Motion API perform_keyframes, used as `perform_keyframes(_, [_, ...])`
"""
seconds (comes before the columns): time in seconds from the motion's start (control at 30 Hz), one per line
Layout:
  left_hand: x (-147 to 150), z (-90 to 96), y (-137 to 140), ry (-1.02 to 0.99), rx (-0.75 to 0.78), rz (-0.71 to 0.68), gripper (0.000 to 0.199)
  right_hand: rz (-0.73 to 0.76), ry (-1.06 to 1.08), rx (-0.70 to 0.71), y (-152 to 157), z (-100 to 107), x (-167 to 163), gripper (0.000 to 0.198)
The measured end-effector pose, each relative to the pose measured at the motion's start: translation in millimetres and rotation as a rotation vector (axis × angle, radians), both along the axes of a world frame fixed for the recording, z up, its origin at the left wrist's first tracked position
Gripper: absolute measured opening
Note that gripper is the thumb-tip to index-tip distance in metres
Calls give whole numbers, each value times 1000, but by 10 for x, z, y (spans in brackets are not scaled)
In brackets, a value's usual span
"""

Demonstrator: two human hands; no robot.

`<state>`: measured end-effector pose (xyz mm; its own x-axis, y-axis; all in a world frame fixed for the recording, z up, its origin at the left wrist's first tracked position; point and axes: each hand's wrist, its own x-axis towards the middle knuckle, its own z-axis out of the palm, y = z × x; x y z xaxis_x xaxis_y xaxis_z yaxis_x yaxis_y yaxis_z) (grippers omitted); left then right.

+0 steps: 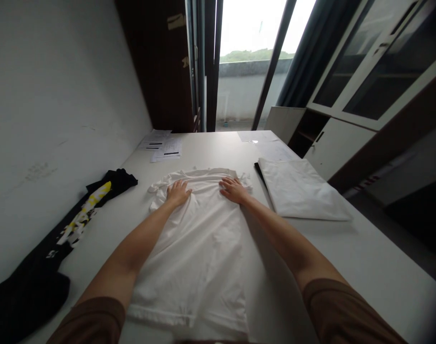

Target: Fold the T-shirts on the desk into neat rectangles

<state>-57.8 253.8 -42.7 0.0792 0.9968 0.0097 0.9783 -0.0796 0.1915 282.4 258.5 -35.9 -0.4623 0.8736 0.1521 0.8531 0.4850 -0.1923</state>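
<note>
A white T-shirt [203, 248] lies spread over the white table [218, 148], its hem toward me and its collar end at the far side. Soft wrinkles run across the cloth. My left hand [178, 193] rests on its upper left part, fingers spread and lying flat. On the upper right part lies my right hand [234, 190], also flat with the fingers stretched out. Neither hand grips the cloth. The sleeves are bunched beside the shoulders.
Folded white cloth [300, 188] with a dark edge lies to the right. A black garment with a yellow and white print [83, 215] lies along the left wall. Printed papers [167, 149] are at the far left corner, more sheets [271, 145] at the far right. Cabinets [346, 143] stand beyond.
</note>
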Motion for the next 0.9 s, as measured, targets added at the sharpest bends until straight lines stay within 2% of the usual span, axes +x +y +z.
perform_keyframes(0.13, [-210, -47, 292, -1, -14, 59, 70, -65, 57, 117, -39, 12, -130, 45])
perform_keyframes(0.23, [-334, -97, 421, -5, 8, 73, 71, 10, 131, 112, -239, 5, -295, 42])
perform_keyframes(0.37, [-410, -116, 490, -18, 84, 65, 64, 216, 175, 44, -793, 21, -576, 40])
perform_keyframes(0.53, [-378, 21, 408, -59, 229, -22, 44, 464, 143, -45, -1660, 106, -750, 52])
perform_keyframes(0.67, [-286, 126, 11, -104, 302, -175, 37, 530, 147, -101, -2115, 153, -638, 56])
perform_keyframes(0.8, [-307, 126, -723, -116, 316, -340, 31, 485, 137, -168, -2443, 187, -436, 70])
perform_keyframes(0.9, [-486, 75, -1271, -120, 301, -442, 33, 439, 113, -210, -2708, 200, -298, 80])
